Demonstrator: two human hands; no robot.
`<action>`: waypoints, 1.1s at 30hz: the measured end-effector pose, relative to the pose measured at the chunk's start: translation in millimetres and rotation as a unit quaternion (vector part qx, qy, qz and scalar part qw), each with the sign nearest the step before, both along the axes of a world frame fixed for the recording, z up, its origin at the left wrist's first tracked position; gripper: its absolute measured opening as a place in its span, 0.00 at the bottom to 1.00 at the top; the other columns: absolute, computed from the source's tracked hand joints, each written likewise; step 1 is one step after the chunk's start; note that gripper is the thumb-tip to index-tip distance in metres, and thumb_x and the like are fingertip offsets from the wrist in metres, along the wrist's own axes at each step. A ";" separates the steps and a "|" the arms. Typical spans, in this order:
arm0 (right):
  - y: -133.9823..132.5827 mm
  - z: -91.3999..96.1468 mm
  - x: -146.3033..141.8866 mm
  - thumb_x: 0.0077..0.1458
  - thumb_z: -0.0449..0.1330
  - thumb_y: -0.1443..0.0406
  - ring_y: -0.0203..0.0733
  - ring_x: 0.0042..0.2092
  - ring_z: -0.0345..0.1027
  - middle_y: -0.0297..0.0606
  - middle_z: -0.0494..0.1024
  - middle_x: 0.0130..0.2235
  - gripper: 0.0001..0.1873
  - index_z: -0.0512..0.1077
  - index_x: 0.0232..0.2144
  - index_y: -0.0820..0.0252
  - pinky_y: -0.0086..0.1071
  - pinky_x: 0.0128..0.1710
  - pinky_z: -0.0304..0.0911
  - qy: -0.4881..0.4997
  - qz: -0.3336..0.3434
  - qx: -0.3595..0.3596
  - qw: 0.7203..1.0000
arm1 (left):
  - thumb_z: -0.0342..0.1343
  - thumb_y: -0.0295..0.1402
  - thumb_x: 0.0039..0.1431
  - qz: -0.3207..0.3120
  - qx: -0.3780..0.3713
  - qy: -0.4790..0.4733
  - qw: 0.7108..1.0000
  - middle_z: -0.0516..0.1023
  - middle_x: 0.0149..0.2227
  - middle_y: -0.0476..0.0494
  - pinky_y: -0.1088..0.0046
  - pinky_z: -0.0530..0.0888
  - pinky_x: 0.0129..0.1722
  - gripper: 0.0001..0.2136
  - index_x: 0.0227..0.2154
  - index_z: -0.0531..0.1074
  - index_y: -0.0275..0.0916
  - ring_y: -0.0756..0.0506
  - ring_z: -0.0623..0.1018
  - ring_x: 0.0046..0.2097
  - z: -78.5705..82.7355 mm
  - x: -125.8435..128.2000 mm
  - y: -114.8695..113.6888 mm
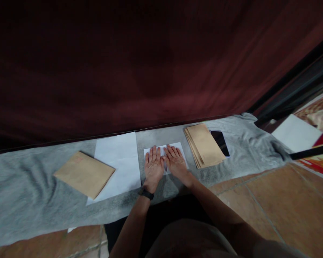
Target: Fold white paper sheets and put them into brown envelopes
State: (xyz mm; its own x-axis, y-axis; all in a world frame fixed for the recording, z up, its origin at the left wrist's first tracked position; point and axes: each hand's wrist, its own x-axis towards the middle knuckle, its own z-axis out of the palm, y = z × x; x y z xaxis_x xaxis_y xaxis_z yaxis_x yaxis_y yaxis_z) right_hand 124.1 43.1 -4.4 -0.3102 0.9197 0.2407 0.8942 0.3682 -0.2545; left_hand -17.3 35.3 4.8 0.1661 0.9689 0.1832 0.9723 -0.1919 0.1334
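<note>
Both hands lie flat, side by side, on a small white sheet of paper (179,146) that looks folded. My left hand (153,166) presses on its left half, fingers stretched out and pointing away from me. On the right half rests my right hand (175,161), palm down, fingers extended. The thumbs nearly meet in the middle. Much of the paper is hidden under the hands. Just right of it is a fanned stack of brown envelopes (206,145). To the left lie larger white sheets (123,157), partly covered by another brown envelope (83,173).
A phone (220,142) with a dark screen lies partly under the right-hand envelopes. Everything rests on a narrow surface covered with wrinkled grey cloth (24,186). Dark red fabric (150,71) hangs behind it. At the right are a black bar (312,152) and a white panel (297,133).
</note>
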 end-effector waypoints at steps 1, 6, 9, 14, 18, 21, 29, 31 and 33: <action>0.9 -0.7 0.1 0.71 0.47 0.59 0.52 0.70 0.49 0.45 0.57 0.70 0.26 0.60 0.67 0.60 0.51 0.68 0.45 0.001 -0.009 0.000 1.000 | 0.39 0.33 0.70 0.008 -0.001 -0.004 1.000 0.55 0.70 0.32 0.51 0.52 0.70 0.26 0.68 0.55 0.30 0.39 0.51 0.72 0.5 -0.6 1.0; 4.8 -3.3 0.2 0.71 0.46 0.58 0.52 0.70 0.50 0.46 0.58 0.69 0.27 0.59 0.67 0.62 0.50 0.68 0.46 0.011 -0.049 0.002 0.999 | 0.39 0.34 0.70 0.036 0.008 -0.020 0.999 0.56 0.70 0.30 0.51 0.53 0.70 0.26 0.68 0.56 0.29 0.38 0.53 0.72 0.5 -0.8 3.0; 6.0 -4.8 1.5 0.71 0.46 0.58 0.53 0.70 0.50 0.49 0.59 0.69 0.29 0.58 0.68 0.67 0.50 0.68 0.46 0.012 -0.070 0.004 0.997 | 0.39 0.35 0.70 0.053 0.021 -0.032 0.998 0.56 0.70 0.29 0.52 0.54 0.70 0.27 0.67 0.55 0.26 0.38 0.54 0.72 -0.8 -0.3 2.4; 5.6 -7.2 5.6 0.71 0.45 0.58 0.55 0.70 0.51 0.54 0.58 0.68 0.31 0.56 0.68 0.72 0.51 0.68 0.46 0.010 -0.100 0.017 0.995 | 0.40 0.36 0.70 0.071 0.037 -0.056 0.995 0.54 0.70 0.25 0.52 0.54 0.70 0.28 0.67 0.55 0.22 0.36 0.53 0.72 -3.0 -0.9 0.5; 3.9 -8.5 9.0 0.71 0.45 0.56 0.57 0.70 0.50 0.58 0.57 0.68 0.33 0.55 0.67 0.77 0.50 0.68 0.47 0.004 -0.115 0.026 0.993 | 0.40 0.36 0.70 0.082 0.042 -0.068 0.993 0.53 0.70 0.25 0.52 0.54 0.70 0.28 0.67 0.55 0.22 0.36 0.52 0.72 -6.4 -1.3 -0.8; 2.1 -10.3 11.3 0.71 0.44 0.56 0.57 0.70 0.50 0.60 0.56 0.68 0.34 0.54 0.67 0.78 0.51 0.67 0.48 0.007 -0.128 0.033 0.991 | 0.40 0.36 0.70 0.093 0.049 -0.079 0.991 0.53 0.70 0.25 0.51 0.55 0.69 0.28 0.67 0.54 0.23 0.36 0.52 0.72 -9.4 -1.3 -1.4; -7.3 -14.4 18.8 0.71 0.44 0.55 0.60 0.70 0.49 0.64 0.55 0.69 0.35 0.51 0.68 0.80 0.55 0.66 0.50 0.022 -0.145 0.048 0.988 | 0.41 0.36 0.70 0.099 0.060 -0.081 0.990 0.56 0.69 0.23 0.49 0.57 0.68 0.28 0.68 0.53 0.23 0.35 0.54 0.71 -8.4 -1.3 -7.2; -11.1 -13.7 21.0 0.71 0.45 0.56 0.60 0.70 0.48 0.63 0.55 0.69 0.35 0.51 0.68 0.79 0.55 0.66 0.51 0.027 -0.143 0.053 0.988 | 0.41 0.35 0.70 0.097 0.054 -0.083 0.990 0.55 0.69 0.22 0.49 0.57 0.68 0.28 0.67 0.53 0.21 0.34 0.54 0.71 -6.6 -2.4 -10.6; -15.7 -12.1 23.6 0.71 0.45 0.56 0.60 0.70 0.48 0.63 0.55 0.69 0.34 0.51 0.68 0.79 0.55 0.66 0.51 0.028 -0.140 0.058 0.988 | 0.41 0.35 0.70 0.092 0.053 -0.088 0.990 0.55 0.68 0.21 0.47 0.58 0.68 0.28 0.67 0.54 0.20 0.34 0.55 0.71 -4.3 -4.4 -14.9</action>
State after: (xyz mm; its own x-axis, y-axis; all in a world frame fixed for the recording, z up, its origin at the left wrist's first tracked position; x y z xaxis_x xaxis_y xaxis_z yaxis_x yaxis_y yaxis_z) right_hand 147.7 27.5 -16.6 -0.0306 0.9330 0.3586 0.9507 0.1379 -0.2777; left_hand -21.6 20.4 0.5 -0.0552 0.9535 0.2963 0.9559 -0.0354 0.2917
